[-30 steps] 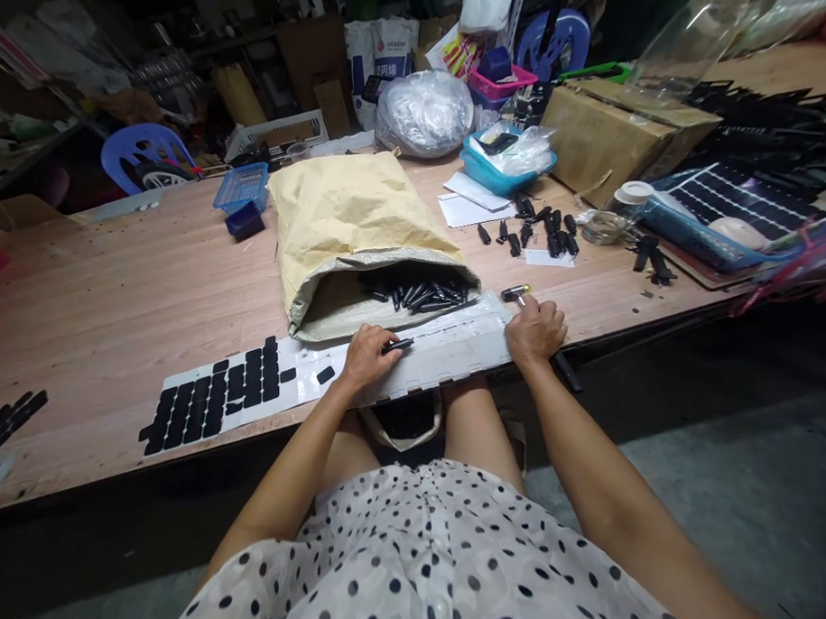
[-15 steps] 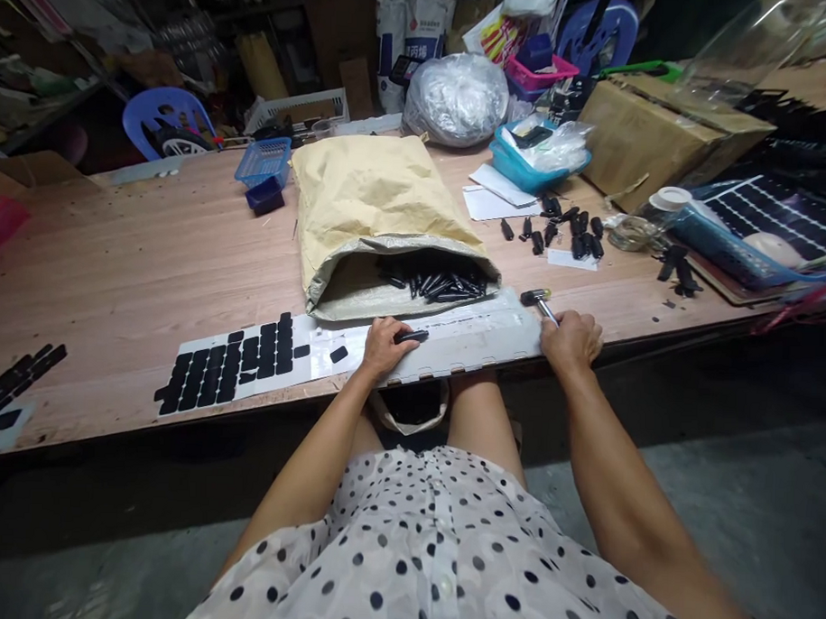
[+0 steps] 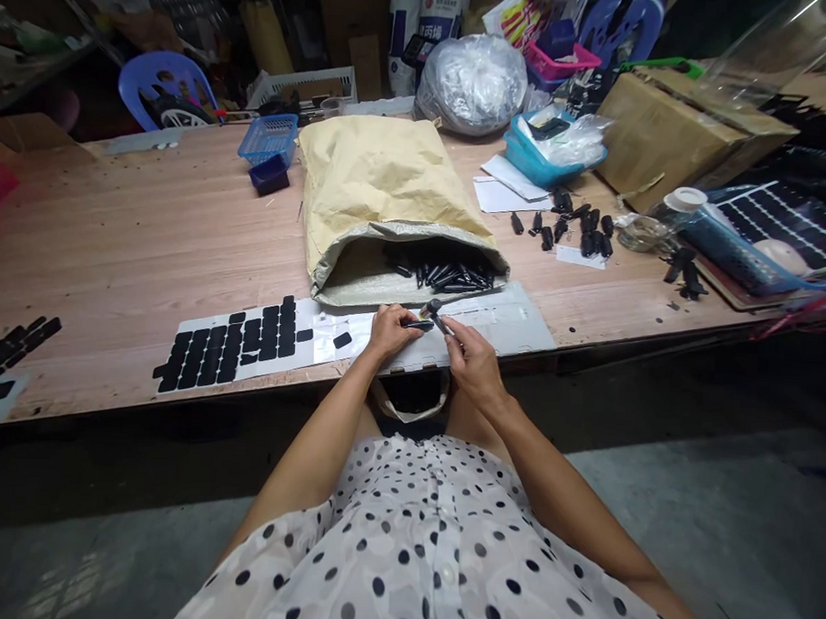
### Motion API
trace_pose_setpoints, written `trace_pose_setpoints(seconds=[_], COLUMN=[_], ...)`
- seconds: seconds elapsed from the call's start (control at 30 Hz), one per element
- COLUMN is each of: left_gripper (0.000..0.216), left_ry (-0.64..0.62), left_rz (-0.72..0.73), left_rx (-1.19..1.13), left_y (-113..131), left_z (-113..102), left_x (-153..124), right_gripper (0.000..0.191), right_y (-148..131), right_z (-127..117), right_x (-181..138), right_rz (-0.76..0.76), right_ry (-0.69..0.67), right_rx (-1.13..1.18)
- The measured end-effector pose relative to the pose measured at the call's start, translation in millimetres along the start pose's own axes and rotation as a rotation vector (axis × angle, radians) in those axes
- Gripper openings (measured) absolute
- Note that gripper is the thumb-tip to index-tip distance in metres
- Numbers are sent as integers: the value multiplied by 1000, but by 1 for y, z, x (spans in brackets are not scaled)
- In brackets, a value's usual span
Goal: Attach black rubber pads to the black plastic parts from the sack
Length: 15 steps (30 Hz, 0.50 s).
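My left hand (image 3: pixel 389 333) pinches a slim black part (image 3: pixel 419 325) low over the grey-white board (image 3: pixel 483 334) at the table's front edge. Closed round the handle of a small hammer (image 3: pixel 435 310) is my right hand (image 3: pixel 475 359). The hammer head is at the far end of the black part; whether they touch I cannot tell. Just behind both hands lies a yellow paper sack (image 3: pixel 391 173), its mouth facing me, with several similar black parts (image 3: pixel 455 277) inside. Left of my hands, black adhesive-like pads (image 3: pixel 208 352) cover a white sheet.
Several black pieces (image 3: pixel 592 233) lie at the right, near a blue basket (image 3: pixel 540 165) and a cardboard box (image 3: pixel 669 142). Behind the sack stand a blue tray (image 3: pixel 268 137) and a stuffed clear plastic bag (image 3: pixel 471 84). More black pads (image 3: pixel 18 354) lie at the far left.
My right hand has brought the hammer leftward from the board's right end to the black part. The left hand keeps its pinch on that part. The view has shifted slightly.
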<state>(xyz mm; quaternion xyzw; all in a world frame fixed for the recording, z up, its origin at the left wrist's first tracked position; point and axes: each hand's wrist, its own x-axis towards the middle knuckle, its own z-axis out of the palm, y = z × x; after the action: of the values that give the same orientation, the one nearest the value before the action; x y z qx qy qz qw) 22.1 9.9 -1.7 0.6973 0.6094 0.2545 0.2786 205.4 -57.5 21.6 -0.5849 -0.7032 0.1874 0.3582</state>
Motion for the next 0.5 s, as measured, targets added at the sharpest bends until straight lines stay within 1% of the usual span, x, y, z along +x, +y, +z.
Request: trace_pose_setpoints(seconds=[0.1,0.27,0.33,0.43,0.5], left_gripper=[9,10,8,6,6], left_ry=[7,46,69,97,106], left_rz=[0,-33,-36,-24,-18], left_rx=[-27,1,11,12,11], left_y=[0,3,4,4,5], left_z=[2,7,10,12,13], left_x=[1,0,-1,-2,-2], right_gripper=[45,43,43,44,44], right_y=[-7,-8,-7,-6,-5], right_z=[4,7,5,1,0], right_x=[-1,-3,-3,-2,-3], right_rz=[-14,9,14,14,28], right_ry=[-40,-108,-99,-36,-26], right_rx=[-97,-278,-297,-295,-302])
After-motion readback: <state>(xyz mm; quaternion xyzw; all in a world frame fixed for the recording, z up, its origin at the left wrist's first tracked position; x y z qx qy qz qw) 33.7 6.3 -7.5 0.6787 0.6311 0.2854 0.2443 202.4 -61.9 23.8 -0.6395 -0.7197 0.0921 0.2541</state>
